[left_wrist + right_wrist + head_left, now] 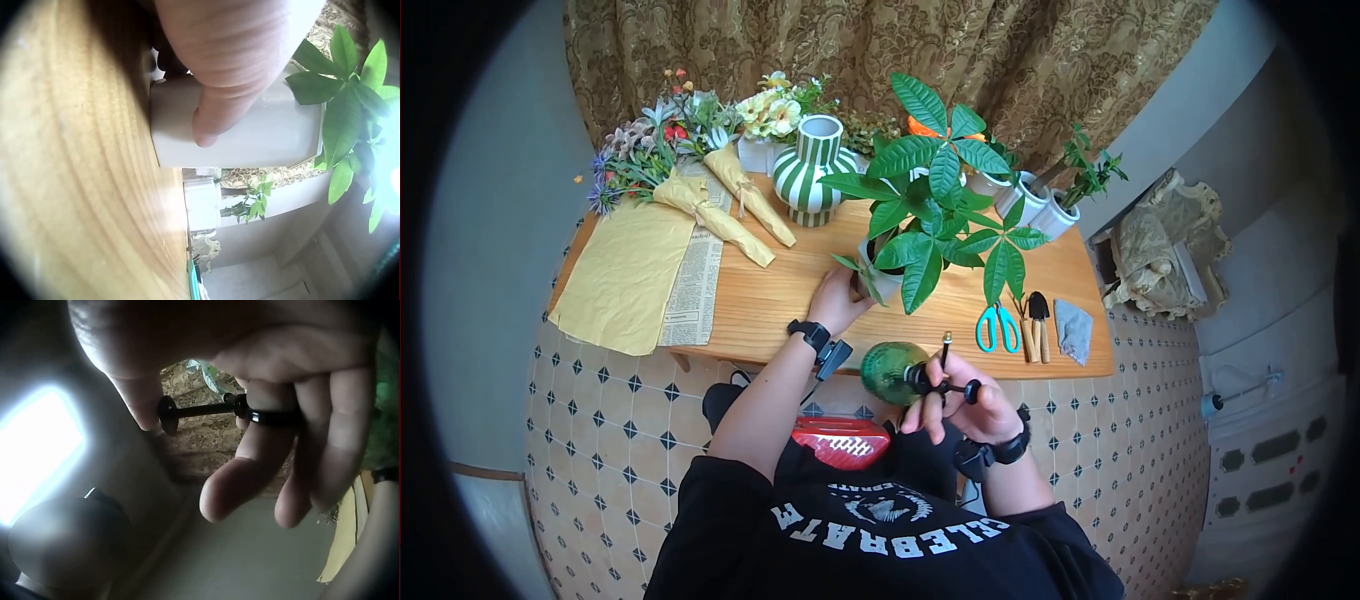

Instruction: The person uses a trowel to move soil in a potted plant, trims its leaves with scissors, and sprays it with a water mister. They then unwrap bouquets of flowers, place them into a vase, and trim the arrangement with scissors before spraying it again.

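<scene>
My left hand (837,302) grips the white plant pot (884,288) near the table's front edge. In the left wrist view its thumb (222,112) lies along the pot's flat side, the other fingers mostly hidden. Broad green leaves (945,175) spread from the pot toward the right. Just off the front edge, my right hand (980,410) holds a green glass spray bottle (887,372), tilted on its side, its brass nozzle (947,338) pointing at the plant. Fingers wrap the black neck, and the thumb is at the end of the extended plunger (203,411).
Teal scissors (999,328), small wooden-handled garden tools (1038,325) and a grey cloth-like piece (1073,330) lie at the right. A striped vase (810,180), wrapped flowers (720,220) and yellow paper (625,270) occupy the left. White pots (1055,218) stand behind.
</scene>
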Tool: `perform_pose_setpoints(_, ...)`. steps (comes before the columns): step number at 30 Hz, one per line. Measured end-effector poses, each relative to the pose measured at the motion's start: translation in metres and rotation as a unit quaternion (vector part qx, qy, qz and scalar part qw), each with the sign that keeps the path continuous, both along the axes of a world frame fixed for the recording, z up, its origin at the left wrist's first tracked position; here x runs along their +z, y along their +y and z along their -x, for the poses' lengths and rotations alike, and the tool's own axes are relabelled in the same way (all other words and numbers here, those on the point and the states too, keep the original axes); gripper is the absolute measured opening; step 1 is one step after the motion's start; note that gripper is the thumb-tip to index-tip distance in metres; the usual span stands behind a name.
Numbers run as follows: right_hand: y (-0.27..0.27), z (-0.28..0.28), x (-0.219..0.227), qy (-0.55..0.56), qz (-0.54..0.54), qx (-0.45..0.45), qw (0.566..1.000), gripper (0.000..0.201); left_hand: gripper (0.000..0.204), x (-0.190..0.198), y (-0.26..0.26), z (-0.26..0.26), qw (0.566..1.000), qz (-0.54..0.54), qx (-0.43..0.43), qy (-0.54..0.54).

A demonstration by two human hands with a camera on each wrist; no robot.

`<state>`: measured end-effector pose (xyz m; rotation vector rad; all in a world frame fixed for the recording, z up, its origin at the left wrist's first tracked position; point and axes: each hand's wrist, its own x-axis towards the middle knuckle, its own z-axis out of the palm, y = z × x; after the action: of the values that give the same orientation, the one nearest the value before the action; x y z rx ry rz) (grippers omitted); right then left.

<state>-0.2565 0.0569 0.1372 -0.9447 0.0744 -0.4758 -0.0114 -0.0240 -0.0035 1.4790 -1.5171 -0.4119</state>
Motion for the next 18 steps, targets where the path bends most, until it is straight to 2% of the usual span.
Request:
perform_pose_setpoints(4,0.007,-0.021,0.015,-0.005,-0.007,0.018,1.0,0.053,0.046,-0.004,-0.001,0.0,1.0,-0.013,-0.003,0.014)
perform_pose_setpoints(10,0.01,-0.041,0.026,-0.102,-0.003,0.023,0.995,0.049,0.05,-0.019,-0.008,-0.003,1.0,0.001,-0.007,0.006)
perform_pose_setpoints(16,0.009,-0.044,0.022,-0.061,-0.031,-0.024,0.997,0.036,0.053,-0.013,-0.006,-0.002,0.999,0.014,-0.005,0.031)
perform_pose_setpoints(18,0.008,-0.046,0.02,-0.09,-0.041,-0.019,0.995,0.045,0.052,-0.017,-0.008,-0.003,1.0,0.007,-0.007,0.013)
